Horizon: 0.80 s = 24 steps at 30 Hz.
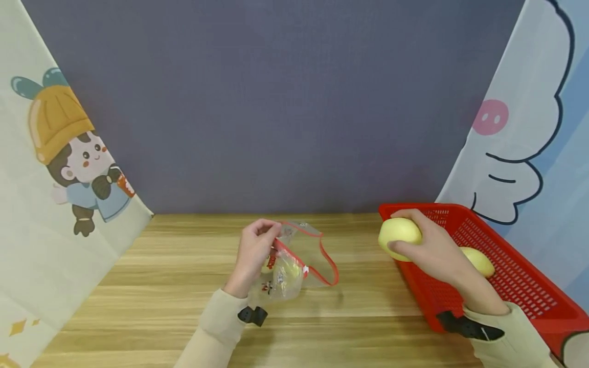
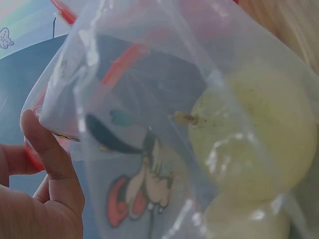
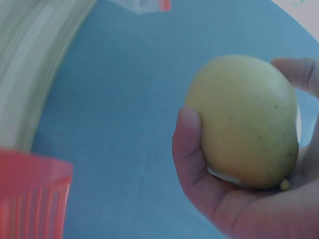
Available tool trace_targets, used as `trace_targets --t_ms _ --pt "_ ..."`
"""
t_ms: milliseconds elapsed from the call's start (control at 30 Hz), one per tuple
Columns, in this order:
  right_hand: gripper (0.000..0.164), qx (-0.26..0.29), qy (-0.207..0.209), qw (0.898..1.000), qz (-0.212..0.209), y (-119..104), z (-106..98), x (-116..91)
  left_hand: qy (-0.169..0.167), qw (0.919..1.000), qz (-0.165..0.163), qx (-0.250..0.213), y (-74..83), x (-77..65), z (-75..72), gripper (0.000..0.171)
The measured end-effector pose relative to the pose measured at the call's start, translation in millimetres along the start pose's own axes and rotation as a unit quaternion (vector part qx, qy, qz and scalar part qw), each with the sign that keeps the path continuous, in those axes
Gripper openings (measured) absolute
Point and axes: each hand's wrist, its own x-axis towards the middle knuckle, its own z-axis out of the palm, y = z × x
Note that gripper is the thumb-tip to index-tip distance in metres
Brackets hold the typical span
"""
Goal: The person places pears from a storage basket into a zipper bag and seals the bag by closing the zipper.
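Roughly upright long axis, right wrist view: yellow fruit [image 3: 241, 122], stem [image 3: 284, 184] low.

Left grip [image 1: 251, 252] pinched; right grip [image 1: 431, 251] curled wider, well apart from it; both forearms [image 1: 213, 329] extended forward.

A grey-blue wall [image 1: 276, 102] behind a wood-grain table [image 1: 175, 286].
At the left of the frame, a pale panel [image 1: 32, 225] carries a cartoon figure [image 1: 85, 153]; at the right, a blue-and-white panel [image 1: 563, 214] shows a pink oval [image 1: 490, 110].
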Motion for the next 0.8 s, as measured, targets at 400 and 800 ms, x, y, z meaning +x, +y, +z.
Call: trace_targets --t_ms 400,800 --pt "0.054 0.046 0.0 0.999 -0.019 -18 26 7 -0.02 0.9998 -0.001 -0.003 -1.8 -4.8 4.8 0.02" --pt "0.051 0.078 0.012 0.996 -0.044 -23 51 12 -0.021 0.9997 0.008 0.004 -2.6 -6.6 6.6 0.02"
